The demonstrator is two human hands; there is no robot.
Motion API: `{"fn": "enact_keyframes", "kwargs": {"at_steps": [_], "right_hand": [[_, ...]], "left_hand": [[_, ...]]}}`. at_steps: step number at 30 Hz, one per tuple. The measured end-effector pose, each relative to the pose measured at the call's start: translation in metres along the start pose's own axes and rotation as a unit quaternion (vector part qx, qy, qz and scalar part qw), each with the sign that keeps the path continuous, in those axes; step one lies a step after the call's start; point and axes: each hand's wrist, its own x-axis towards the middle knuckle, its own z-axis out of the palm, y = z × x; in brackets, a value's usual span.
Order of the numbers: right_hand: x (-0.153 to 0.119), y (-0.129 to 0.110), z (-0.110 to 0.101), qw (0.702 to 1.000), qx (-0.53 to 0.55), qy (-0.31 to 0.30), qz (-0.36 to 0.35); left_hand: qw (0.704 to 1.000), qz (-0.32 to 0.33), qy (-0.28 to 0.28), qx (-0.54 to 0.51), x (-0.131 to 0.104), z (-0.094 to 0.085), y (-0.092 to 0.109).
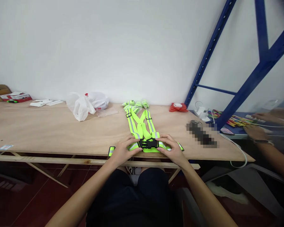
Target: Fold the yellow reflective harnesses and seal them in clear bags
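A neon-yellow reflective harness vest [132, 122] with grey stripes lies on the table in front of me, its straps crossing in the middle. My left hand [124, 149] pinches the pronged half [142, 143] of a black side-release buckle at the vest's front belt. Between the thumb and fingers of my right hand [172, 149] is the socket half [152, 143]. The two halves meet, with the prongs at the socket's mouth; how deep they sit I cannot tell. Black strap adjusters [128, 115] show on the shoulder straps, and a belt end [111, 150] sticks out on the left.
Rolled reflective straps [138, 104] lie behind the vest. White plastic bags [81, 107] stand left, a red bag [178, 107] right. A pixelated dark object [201, 134] lies near a blue rack post [208, 52]. At right, another person's hand [252, 131] is near colourful strips [239, 121].
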Motion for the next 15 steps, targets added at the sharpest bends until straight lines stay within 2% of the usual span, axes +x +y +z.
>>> {"fn": "enact_keyframes", "kwargs": {"at_steps": [10, 15], "right_hand": [[0.0020, -0.0007, 0.0019, 1.000, 0.023, -0.015, -0.008], [0.0021, -0.0010, 0.0014, 1.000, 0.018, -0.023, -0.010]], "left_hand": [[1.000, -0.004, -0.018, 0.007, -0.0013, -0.0016, 0.0016], [1.000, -0.012, -0.007, 0.005, -0.0025, -0.0001, 0.0015]]}}
